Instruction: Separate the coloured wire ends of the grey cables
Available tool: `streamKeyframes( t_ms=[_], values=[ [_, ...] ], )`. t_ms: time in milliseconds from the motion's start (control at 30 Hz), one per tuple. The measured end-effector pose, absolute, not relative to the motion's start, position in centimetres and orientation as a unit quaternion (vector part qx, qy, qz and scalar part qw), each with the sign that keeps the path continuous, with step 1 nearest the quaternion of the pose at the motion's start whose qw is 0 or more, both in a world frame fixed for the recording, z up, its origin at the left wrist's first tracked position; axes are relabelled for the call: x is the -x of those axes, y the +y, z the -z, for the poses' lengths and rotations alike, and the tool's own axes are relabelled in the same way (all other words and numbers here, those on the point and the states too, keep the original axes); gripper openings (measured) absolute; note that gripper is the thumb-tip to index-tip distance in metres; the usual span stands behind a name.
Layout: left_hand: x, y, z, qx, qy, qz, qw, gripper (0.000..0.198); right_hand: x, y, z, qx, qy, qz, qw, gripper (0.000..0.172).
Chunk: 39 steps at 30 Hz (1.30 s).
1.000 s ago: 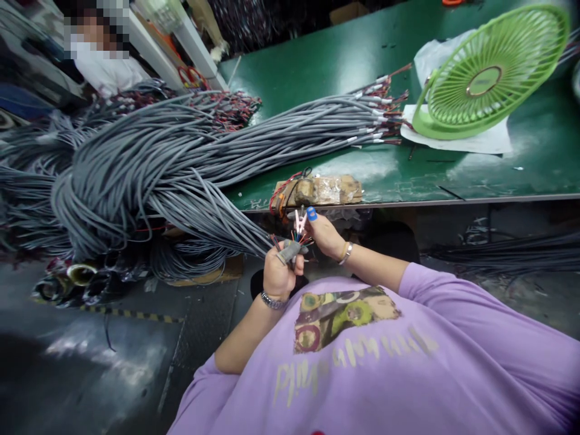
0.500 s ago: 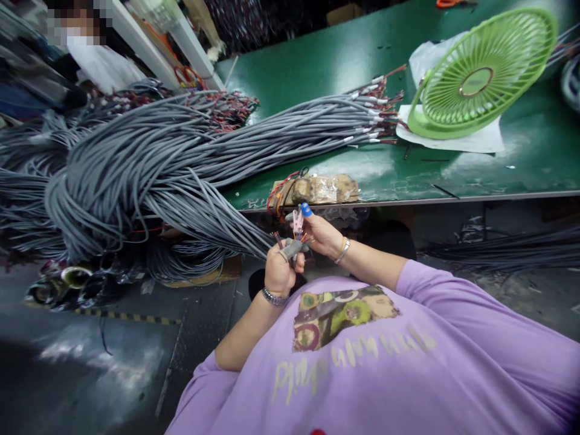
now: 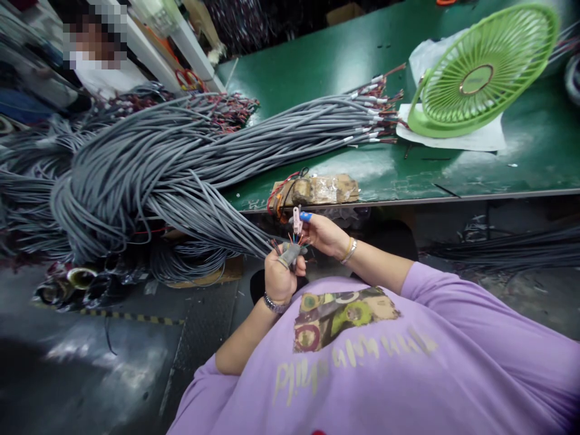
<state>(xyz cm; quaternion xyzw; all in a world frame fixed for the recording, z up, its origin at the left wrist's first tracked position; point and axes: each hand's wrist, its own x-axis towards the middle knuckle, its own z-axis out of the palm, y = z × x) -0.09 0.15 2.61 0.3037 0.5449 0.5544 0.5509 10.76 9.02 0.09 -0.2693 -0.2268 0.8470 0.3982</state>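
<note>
My left hand (image 3: 278, 275) is closed around the end of a grey cable (image 3: 290, 252), whose thin coloured wires fan out above my fist. My right hand (image 3: 324, 234) pinches a small pinkish clip-like connector (image 3: 296, 220) just above those wires; its index fingertip wears a blue cover (image 3: 306, 215). Both hands hover below the front edge of the green table (image 3: 408, 175), close to my chest. A large bundle of grey cables (image 3: 149, 163) drapes from the table down to the left and reaches my left hand.
A green fan (image 3: 484, 69) lies on white paper at the table's right. A brown taped block with red wires (image 3: 317, 189) sits at the table edge. Tape rolls (image 3: 77, 278) lie on the dark floor at left. Another person (image 3: 102, 66) sits far left.
My right hand has shifted slightly, the blue-capped finger turning sideways over the connector. My left hand keeps its grip on the cable end. The view has wobbled a little.
</note>
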Motion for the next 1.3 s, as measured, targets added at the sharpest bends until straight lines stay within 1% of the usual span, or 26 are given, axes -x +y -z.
streamKeyframes(
  t_ms=[67,167,200,267,333,467,667,833,933,1067,1133,1200,1233,1300],
  values=[
    [0.1,0.2,-2.5,-0.301,0.550,-0.558,0.544,0.029,-10.8,8.9,0.1,0.279,-0.261,-0.822,0.422,0.028],
    [0.0,0.4,-2.5,-0.298,0.557,-0.562,0.534,0.030,-11.2,8.7,0.2,0.307,-0.323,-0.779,0.441,0.039],
    [0.0,0.4,-2.5,-0.298,0.559,-0.562,0.532,0.031,-11.4,8.6,0.1,0.318,-0.339,-0.773,0.431,0.042],
    [0.1,0.3,-2.3,-0.302,0.563,-0.559,0.529,0.031,-12.0,8.4,-0.2,0.328,-0.362,-0.783,0.384,0.047],
    [0.2,0.2,-2.0,-0.313,0.565,-0.551,0.528,0.032,-12.4,8.0,-0.6,0.326,-0.391,-0.793,0.335,0.048],
    [0.4,-0.2,-1.0,-0.346,0.572,-0.531,0.520,0.032,-12.8,7.4,-1.0,0.323,-0.454,-0.769,0.315,0.040],
    [0.6,-0.8,-0.1,-0.367,0.591,-0.510,0.506,0.030,-13.1,7.3,-0.8,0.329,-0.468,-0.770,0.281,0.024],
    [0.6,-0.7,-0.2,-0.355,0.583,-0.523,0.511,0.031,-12.8,6.5,-1.2,0.353,-0.481,-0.747,0.293,0.008],
    [0.5,-0.9,-0.3,-0.348,0.584,-0.521,0.517,0.030,-12.0,6.3,-0.9,0.393,-0.456,-0.732,0.320,0.002],
    [0.3,-1.6,-0.8,-0.377,0.586,-0.487,0.527,0.031,-11.8,7.7,0.0,0.489,-0.317,-0.711,0.392,0.009],
    [0.3,-1.7,-1.0,-0.381,0.578,-0.495,0.525,0.030,-12.3,8.4,0.3,0.485,-0.257,-0.721,0.423,0.010],
    [0.3,-1.6,-1.2,-0.357,0.566,-0.527,0.523,0.029,-12.8,8.7,0.4,0.436,-0.227,-0.770,0.406,0.008],
    [0.3,-1.5,-1.3,-0.343,0.561,-0.543,0.523,0.028,-13.0,8.8,0.3,0.408,-0.218,-0.799,0.384,0.009],
    [0.3,-1.2,-1.5,-0.321,0.550,-0.563,0.527,0.027,-13.2,8.7,0.1,0.365,-0.207,-0.844,0.333,0.020]
  ],
)
